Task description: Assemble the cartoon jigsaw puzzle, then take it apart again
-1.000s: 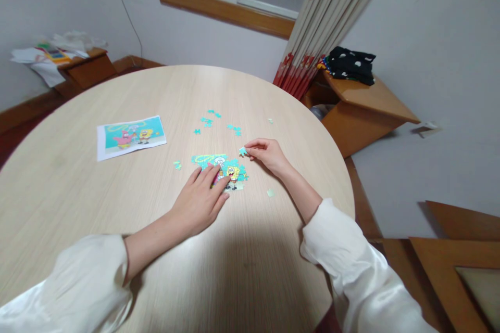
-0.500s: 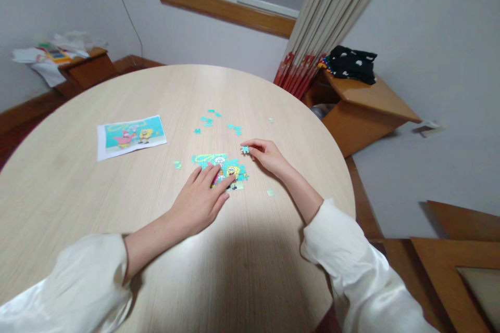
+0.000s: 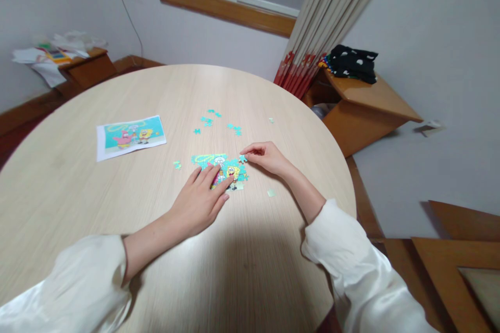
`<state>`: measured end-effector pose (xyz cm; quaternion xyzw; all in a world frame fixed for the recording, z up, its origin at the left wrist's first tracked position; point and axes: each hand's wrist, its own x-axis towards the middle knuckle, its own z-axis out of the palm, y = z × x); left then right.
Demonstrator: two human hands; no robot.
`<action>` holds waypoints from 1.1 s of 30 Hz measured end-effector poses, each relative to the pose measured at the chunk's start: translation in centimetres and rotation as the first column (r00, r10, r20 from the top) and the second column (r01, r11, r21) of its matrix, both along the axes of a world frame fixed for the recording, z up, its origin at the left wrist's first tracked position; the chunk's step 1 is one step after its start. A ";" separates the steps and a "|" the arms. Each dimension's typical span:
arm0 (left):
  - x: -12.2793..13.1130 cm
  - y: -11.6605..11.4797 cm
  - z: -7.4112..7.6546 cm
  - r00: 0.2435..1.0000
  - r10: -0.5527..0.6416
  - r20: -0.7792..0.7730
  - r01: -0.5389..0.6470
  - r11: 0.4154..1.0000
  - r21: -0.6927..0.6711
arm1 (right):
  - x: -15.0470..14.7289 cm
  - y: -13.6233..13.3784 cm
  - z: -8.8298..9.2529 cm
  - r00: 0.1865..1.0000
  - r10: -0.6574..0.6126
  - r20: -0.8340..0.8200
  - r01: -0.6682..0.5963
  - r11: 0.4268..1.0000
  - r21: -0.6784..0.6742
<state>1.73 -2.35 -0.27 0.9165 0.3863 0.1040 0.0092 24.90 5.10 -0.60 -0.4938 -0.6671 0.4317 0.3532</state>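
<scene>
A partly joined cartoon jigsaw puzzle (image 3: 209, 159) lies on the round table, with turquoise, pink and yellow parts. My left hand (image 3: 201, 197) rests flat over its lower left, fingers spread, covering some of the picture. At the puzzle's upper right edge, my right hand (image 3: 265, 157) pinches a small turquoise puzzle piece (image 3: 242, 158) between thumb and fingers. Whether that piece touches the joined part I cannot tell. Several loose turquoise pieces (image 3: 207, 122) lie beyond the puzzle, and more loose pieces (image 3: 234, 128) are to their right.
A printed reference picture (image 3: 135, 135) lies on the left of the pale wooden table (image 3: 250, 270). Single pale pieces (image 3: 271, 193) sit right of the puzzle, and greenish pieces (image 3: 177, 165) left of it. A wooden stool (image 3: 367, 109) with black cloth stands beyond the right edge.
My right hand has brought the turquoise piece slightly down and left, to the puzzle's upper right edge. My left hand has stayed in place.
</scene>
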 end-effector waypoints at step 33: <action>0.0 0.0 -0.4 0.997 0.026 0.071 -0.025 1.000 -0.008 | -0.4 0.0 -0.5 1.000 -0.020 0.013 0.019 0.997 0.070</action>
